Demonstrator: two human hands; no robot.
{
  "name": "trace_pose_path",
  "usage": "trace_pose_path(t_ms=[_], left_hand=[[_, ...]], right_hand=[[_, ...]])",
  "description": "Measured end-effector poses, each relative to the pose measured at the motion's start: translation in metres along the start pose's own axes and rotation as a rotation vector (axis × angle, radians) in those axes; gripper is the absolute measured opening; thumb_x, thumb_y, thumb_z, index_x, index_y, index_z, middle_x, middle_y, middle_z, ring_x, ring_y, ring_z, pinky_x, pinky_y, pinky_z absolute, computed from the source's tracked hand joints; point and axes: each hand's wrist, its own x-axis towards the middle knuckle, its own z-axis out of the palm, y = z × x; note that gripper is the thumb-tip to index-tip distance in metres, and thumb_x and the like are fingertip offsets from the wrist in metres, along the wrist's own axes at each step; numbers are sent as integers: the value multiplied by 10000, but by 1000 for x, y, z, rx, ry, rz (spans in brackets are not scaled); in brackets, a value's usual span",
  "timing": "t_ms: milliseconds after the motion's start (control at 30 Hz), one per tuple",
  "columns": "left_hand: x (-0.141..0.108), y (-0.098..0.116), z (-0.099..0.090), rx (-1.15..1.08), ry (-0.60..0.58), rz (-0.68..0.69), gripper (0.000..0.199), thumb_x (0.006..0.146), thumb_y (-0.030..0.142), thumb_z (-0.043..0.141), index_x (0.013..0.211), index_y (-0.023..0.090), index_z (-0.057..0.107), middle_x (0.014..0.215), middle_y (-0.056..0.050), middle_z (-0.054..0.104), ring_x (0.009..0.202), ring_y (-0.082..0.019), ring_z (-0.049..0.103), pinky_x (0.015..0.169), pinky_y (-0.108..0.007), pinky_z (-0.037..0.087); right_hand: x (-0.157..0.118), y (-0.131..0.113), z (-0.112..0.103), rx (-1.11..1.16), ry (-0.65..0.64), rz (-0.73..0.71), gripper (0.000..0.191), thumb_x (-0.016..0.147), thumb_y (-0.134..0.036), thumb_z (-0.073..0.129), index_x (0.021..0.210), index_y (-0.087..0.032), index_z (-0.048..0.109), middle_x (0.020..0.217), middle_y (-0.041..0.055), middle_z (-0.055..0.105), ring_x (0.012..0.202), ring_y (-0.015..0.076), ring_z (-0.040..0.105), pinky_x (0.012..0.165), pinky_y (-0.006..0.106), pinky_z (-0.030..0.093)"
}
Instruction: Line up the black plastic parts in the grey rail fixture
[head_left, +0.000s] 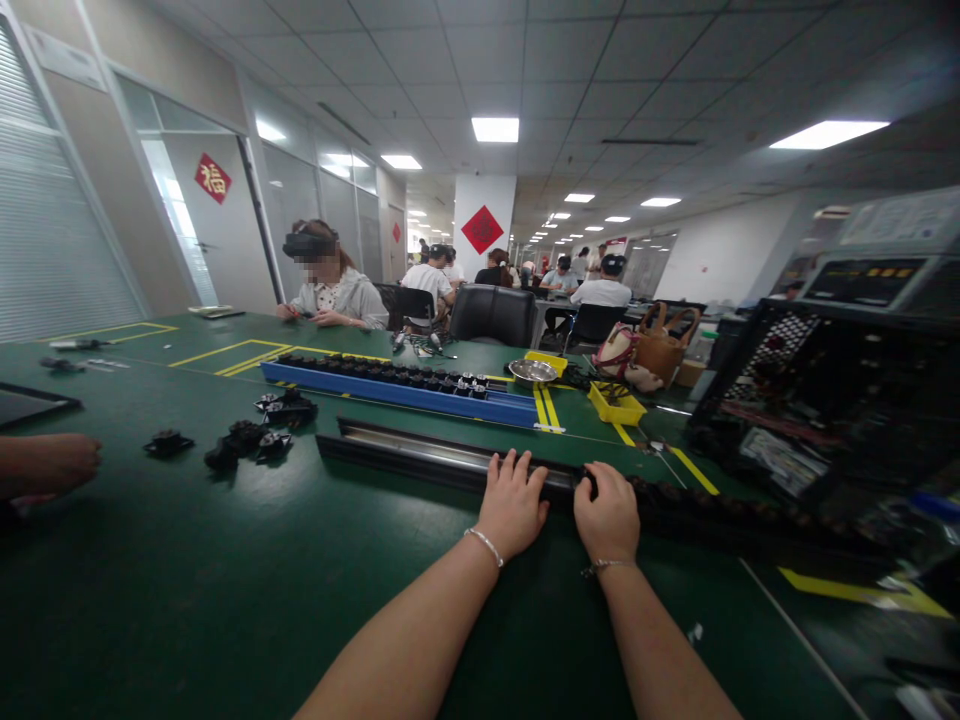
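Observation:
A long black channel tray [420, 452] with a shiny metal inside lies across the bench in front of me. My left hand [514, 508] rests on its near edge with the fingers stretched out and spread over it. Just to the right, my right hand [609, 512] is curled over the channel, thumb and fingers around a small black part [589, 484] that is mostly hidden. Right of that hand, a row of black parts [697, 500] fills the dark far end of the channel.
Loose black parts [247, 440] lie left on the green bench [225, 600]. Behind stands a blue tray [405, 395] of black parts, with a metal bowl [533, 371] and yellow bin [616, 405]. An open computer case [787, 400] stands right. Another person's hand [52, 465] is at left.

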Motion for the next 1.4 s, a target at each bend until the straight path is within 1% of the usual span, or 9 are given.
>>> trace_pose_path(t_ms=[167, 367, 600, 767, 967, 1133, 1267, 1333, 1400], left_hand=[[-2, 2, -6, -6, -11, 33, 436, 801, 365, 542, 1225, 293, 470, 1389, -75, 417, 1302, -303, 302, 1072, -600, 145], [-3, 3, -12, 5, -46, 51, 430, 777, 345, 571, 1201, 326, 498, 1396, -58, 406, 1301, -316, 295, 1055, -631, 137], [-4, 3, -10, 4, -57, 126, 450, 774, 335, 564, 1218, 359, 488, 1407, -66, 387, 1298, -334, 289, 1027, -656, 148], [-4, 11, -7, -1, -56, 166, 566, 770, 345, 564, 1309, 399, 401, 1429, -65, 358, 1304, -354, 271, 1017, -675, 145], [-2, 19, -2, 7, -78, 128, 642, 804, 368, 516, 1401, 360, 280, 1448, -107, 333, 1288, -385, 292, 1004, -673, 177], [1, 23, 2, 52, -98, 88, 596, 869, 412, 403, 1430, 343, 214, 1451, -125, 332, 1274, -395, 317, 989, -672, 185], [2, 25, 3, 105, -118, 72, 568, 902, 420, 317, 1442, 354, 154, 1451, -124, 334, 1258, -376, 347, 983, -657, 198], [3, 26, 2, 116, -128, 64, 586, 898, 433, 326, 1445, 353, 132, 1453, -129, 330, 1251, -379, 357, 980, -656, 199], [4, 27, 2, 118, -138, 53, 628, 879, 444, 379, 1444, 361, 117, 1456, -132, 324, 1244, -388, 362, 976, -663, 194]], right_hand=[[0, 0, 1, 6, -27, -13, 326, 820, -211, 372, 980, -120, 640, 1005, 133, 643, 961, 223, 545, 870, 367, 418], [-1, -3, 1, 9, -47, -3, 359, 846, -235, 338, 1010, -118, 635, 989, 129, 660, 907, 216, 566, 852, 360, 422], [-1, -8, -4, 2, -94, 48, 393, 875, -292, 312, 1024, -123, 633, 960, 122, 676, 883, 218, 579, 801, 338, 426], [-3, -10, -4, 30, -96, 57, 427, 890, -339, 288, 1020, -129, 636, 971, 119, 678, 875, 214, 586, 796, 329, 422], [-4, -14, -2, 60, -112, 31, 433, 889, -346, 290, 1034, -123, 631, 979, 119, 680, 895, 209, 597, 805, 320, 432], [-5, -13, 1, 95, -121, -26, 425, 887, -340, 296, 1045, -129, 631, 1027, 119, 673, 941, 202, 604, 849, 327, 445], [-5, -13, 1, 113, -152, -17, 428, 883, -335, 292, 1064, -137, 626, 1046, 111, 672, 936, 189, 618, 844, 314, 458], [-5, -13, 0, 118, -152, 1, 432, 884, -339, 289, 1082, -142, 618, 1063, 108, 669, 944, 185, 620, 842, 308, 459], [-5, -12, 0, 126, -143, 17, 438, 885, -342, 282, 1098, -144, 610, 1086, 103, 662, 965, 185, 613, 849, 308, 455]])
